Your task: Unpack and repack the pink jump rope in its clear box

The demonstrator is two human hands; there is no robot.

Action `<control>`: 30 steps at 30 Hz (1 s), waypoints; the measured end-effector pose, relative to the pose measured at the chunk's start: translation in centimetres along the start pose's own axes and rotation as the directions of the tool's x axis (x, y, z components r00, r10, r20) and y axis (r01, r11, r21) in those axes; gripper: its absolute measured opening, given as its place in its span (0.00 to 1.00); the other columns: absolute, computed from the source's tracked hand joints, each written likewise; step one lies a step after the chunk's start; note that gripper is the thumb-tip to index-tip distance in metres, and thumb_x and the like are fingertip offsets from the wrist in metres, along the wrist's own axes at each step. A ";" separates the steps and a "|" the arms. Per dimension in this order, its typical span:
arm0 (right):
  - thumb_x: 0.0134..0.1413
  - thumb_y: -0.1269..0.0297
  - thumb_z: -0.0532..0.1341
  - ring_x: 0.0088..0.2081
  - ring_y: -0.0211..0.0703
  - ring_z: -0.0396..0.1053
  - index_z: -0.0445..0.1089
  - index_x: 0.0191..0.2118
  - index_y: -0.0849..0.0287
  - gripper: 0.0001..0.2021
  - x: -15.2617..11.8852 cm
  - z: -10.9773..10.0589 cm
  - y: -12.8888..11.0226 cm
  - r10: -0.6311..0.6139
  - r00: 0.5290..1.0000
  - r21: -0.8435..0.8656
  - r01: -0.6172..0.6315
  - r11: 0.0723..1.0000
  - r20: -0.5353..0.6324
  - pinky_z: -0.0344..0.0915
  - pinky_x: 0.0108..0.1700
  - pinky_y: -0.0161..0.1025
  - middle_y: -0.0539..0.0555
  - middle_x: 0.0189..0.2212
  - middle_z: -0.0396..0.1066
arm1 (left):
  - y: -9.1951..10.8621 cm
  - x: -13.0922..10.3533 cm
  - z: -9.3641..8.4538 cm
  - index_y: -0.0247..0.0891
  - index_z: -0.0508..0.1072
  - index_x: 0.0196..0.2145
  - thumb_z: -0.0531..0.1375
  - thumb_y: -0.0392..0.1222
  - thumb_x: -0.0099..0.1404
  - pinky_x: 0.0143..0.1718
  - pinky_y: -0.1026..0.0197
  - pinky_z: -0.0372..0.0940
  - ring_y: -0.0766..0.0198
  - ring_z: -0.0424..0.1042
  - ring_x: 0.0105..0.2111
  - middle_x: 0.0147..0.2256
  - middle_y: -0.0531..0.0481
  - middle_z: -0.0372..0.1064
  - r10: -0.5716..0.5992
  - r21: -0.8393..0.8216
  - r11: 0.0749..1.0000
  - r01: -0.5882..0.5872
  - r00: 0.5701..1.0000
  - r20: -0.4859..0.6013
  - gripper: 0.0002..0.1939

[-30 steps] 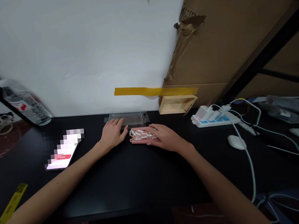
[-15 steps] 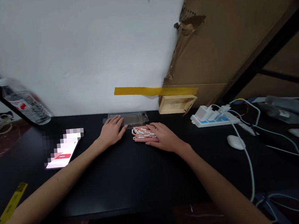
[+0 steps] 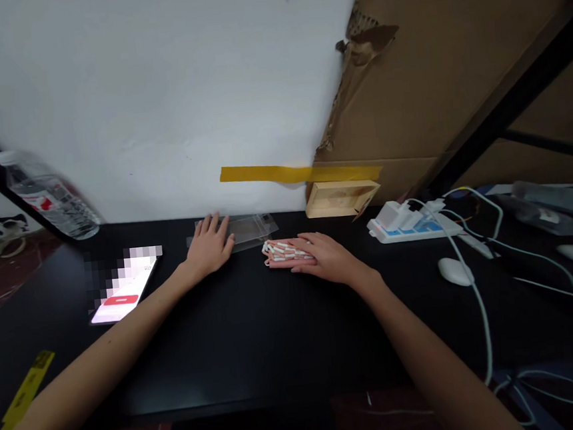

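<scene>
My left hand [image 3: 208, 247] lies palm down with its fingers spread on a clear plastic bag [image 3: 250, 229], covering part of the bag's left side. To the right of the bag is a flat pink bundle [image 3: 286, 252] topped with short white-and-pink pieces; I cannot make out exactly what they are. My right hand [image 3: 329, 257] is closed around the bundle's right end, fingers over the far side and thumb along the near side. That end is hidden under the hand.
A lit phone [image 3: 127, 286] and a water bottle [image 3: 52, 199] are on the left. A shallow wooden box [image 3: 340, 198] stands against the back wall. On the right are a power strip [image 3: 412, 224], a white mouse [image 3: 454, 271] and loose cables [image 3: 485, 318].
My left hand and the plastic bag have slid left, its fingers spreading wider. My right hand and the pink bundle have shifted right, widening the gap between the hands.
</scene>
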State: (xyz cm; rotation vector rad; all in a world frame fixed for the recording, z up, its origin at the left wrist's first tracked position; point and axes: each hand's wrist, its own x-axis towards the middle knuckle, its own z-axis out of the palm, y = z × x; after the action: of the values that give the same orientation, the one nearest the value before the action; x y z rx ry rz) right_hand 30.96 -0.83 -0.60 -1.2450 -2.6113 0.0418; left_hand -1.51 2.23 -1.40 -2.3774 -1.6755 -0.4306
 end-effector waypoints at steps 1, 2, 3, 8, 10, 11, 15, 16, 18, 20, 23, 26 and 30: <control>0.58 0.43 0.61 0.62 0.62 0.62 0.61 0.66 0.54 0.34 0.0 0.0 0.1 0.015 1.000 0.004 -0.015 1.000 0.012 0.58 0.63 0.59 0.63 0.62 0.64 | -0.4 0.1 0.2 0.32 0.57 0.65 0.42 0.50 0.73 0.64 0.39 0.47 0.40 0.49 0.66 0.65 0.35 0.53 0.003 0.005 1.000 -0.003 0.999 0.032 0.29; 0.57 0.42 0.61 0.63 0.63 0.60 0.60 0.66 0.55 0.36 0.0 0.1 0.2 0.035 0.999 0.005 -0.035 0.999 0.023 0.57 0.64 0.59 0.64 0.63 0.63 | -0.8 0.1 0.4 0.32 0.56 0.66 0.41 0.50 0.73 0.64 0.39 0.46 0.40 0.48 0.67 0.66 0.36 0.53 0.012 0.009 1.000 -0.013 0.998 0.066 0.30; 0.57 0.41 0.61 0.65 0.63 0.57 0.58 0.67 0.57 0.38 0.1 0.2 0.3 0.059 0.998 0.001 -0.059 0.998 0.032 0.55 0.65 0.59 0.64 0.64 0.61 | -1.2 0.2 0.5 0.33 0.55 0.67 0.41 0.50 0.73 0.65 0.39 0.45 0.41 0.48 0.67 0.66 0.36 0.52 0.032 0.010 0.999 -0.033 0.995 0.096 0.30; 0.51 0.36 0.62 0.70 0.65 0.45 0.53 0.69 0.62 0.48 0.3 0.2 0.5 0.166 0.982 0.000 -0.167 0.986 0.089 0.44 0.69 0.60 0.64 0.68 0.53 | -2.7 0.5 0.4 0.34 0.54 0.68 0.40 0.51 0.73 0.65 0.40 0.44 0.43 0.47 0.68 0.68 0.38 0.50 0.148 0.004 0.989 -0.151 0.975 0.164 0.31; 0.50 0.35 0.62 0.70 0.65 0.44 0.53 0.69 0.61 0.48 0.3 0.0 0.7 0.178 0.978 0.028 -0.182 0.983 0.112 0.45 0.69 0.60 0.63 0.69 0.52 | -3.0 0.7 0.2 0.34 0.54 0.68 0.40 0.51 0.73 0.65 0.40 0.45 0.43 0.47 0.68 0.68 0.38 0.49 0.166 -0.007 0.986 -0.167 0.970 0.176 0.31; 0.50 0.35 0.62 0.70 0.65 0.44 0.53 0.69 0.61 0.48 0.3 -0.1 0.9 0.177 0.977 0.041 -0.183 0.982 0.117 0.46 0.69 0.61 0.63 0.69 0.53 | -3.0 0.7 0.0 0.34 0.55 0.67 0.41 0.50 0.72 0.65 0.39 0.46 0.43 0.47 0.68 0.68 0.38 0.49 0.172 -0.013 0.985 -0.173 0.968 0.180 0.31; 0.49 0.38 0.64 0.69 0.64 0.48 0.58 0.67 0.61 0.45 0.2 -0.6 1.4 0.149 0.983 0.078 -0.158 0.984 0.111 0.49 0.68 0.60 0.64 0.66 0.58 | -2.4 0.9 -0.8 0.31 0.64 0.60 0.44 0.47 0.70 0.62 0.37 0.52 0.42 0.54 0.64 0.63 0.33 0.58 0.187 -0.041 0.982 -0.183 0.972 0.145 0.27; 0.49 0.39 0.65 0.68 0.64 0.50 0.59 0.66 0.61 0.44 0.2 -0.7 1.5 0.143 0.984 0.087 -0.152 0.984 0.106 0.50 0.68 0.60 0.64 0.65 0.60 | -2.1 0.8 -1.0 0.30 0.66 0.57 0.44 0.48 0.70 0.61 0.38 0.54 0.42 0.57 0.62 0.60 0.32 0.61 0.177 -0.046 0.984 -0.172 0.976 0.130 0.26; 0.49 0.41 0.67 0.67 0.64 0.53 0.60 0.65 0.60 0.42 0.1 -0.8 1.7 0.140 0.985 0.112 -0.151 0.982 0.100 0.52 0.67 0.61 0.64 0.63 0.62 | -1.6 0.7 -1.1 0.29 0.68 0.54 0.44 0.50 0.72 0.59 0.39 0.56 0.42 0.61 0.59 0.54 0.32 0.66 0.145 -0.045 0.989 -0.142 0.985 0.093 0.25; 0.48 0.42 0.67 0.67 0.65 0.54 0.61 0.65 0.58 0.42 0.1 -0.8 2.0 0.144 0.986 0.144 -0.156 0.977 0.088 0.54 0.66 0.62 0.63 0.62 0.63 | -1.3 0.5 -0.9 0.29 0.66 0.56 0.43 0.52 0.73 0.60 0.37 0.54 0.41 0.59 0.61 0.56 0.32 0.65 0.130 -0.032 0.991 -0.128 0.989 0.064 0.27; 0.47 0.41 0.68 0.67 0.66 0.53 0.60 0.65 0.55 0.42 0.0 -0.4 2.4 0.133 0.989 0.187 -0.141 0.972 0.059 0.55 0.65 0.63 0.62 0.62 0.62 | -1.3 0.3 -0.4 0.34 0.58 0.64 0.41 0.54 0.74 0.63 0.35 0.47 0.40 0.49 0.67 0.64 0.34 0.55 0.165 -0.027 0.986 -0.164 0.982 0.089 0.29; 0.47 0.41 0.68 0.67 0.65 0.53 0.60 0.66 0.54 0.43 0.0 0.0 2.8 0.114 0.992 0.214 -0.121 0.969 0.044 0.55 0.64 0.65 0.63 0.63 0.61 | -1.8 0.3 -0.2 0.38 0.53 0.67 0.42 0.54 0.74 0.64 0.36 0.44 0.43 0.47 0.68 0.68 0.38 0.49 0.247 -0.066 0.969 -0.240 0.959 0.139 0.30; 0.47 0.40 0.67 0.67 0.66 0.53 0.61 0.65 0.56 0.43 0.0 0.0 2.9 0.118 0.992 0.223 -0.126 0.967 0.048 0.55 0.64 0.65 0.64 0.63 0.61 | -2.0 0.4 -0.5 0.40 0.52 0.68 0.43 0.55 0.74 0.65 0.37 0.44 0.43 0.46 0.68 0.68 0.40 0.48 0.298 -0.096 0.953 -0.286 0.942 0.153 0.30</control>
State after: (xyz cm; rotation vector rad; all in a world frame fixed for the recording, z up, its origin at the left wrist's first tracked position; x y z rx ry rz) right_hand 33.17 1.05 -0.99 -1.3294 -2.4702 0.3745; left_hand -3.34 3.08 -0.80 -2.7260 -1.3507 -0.2520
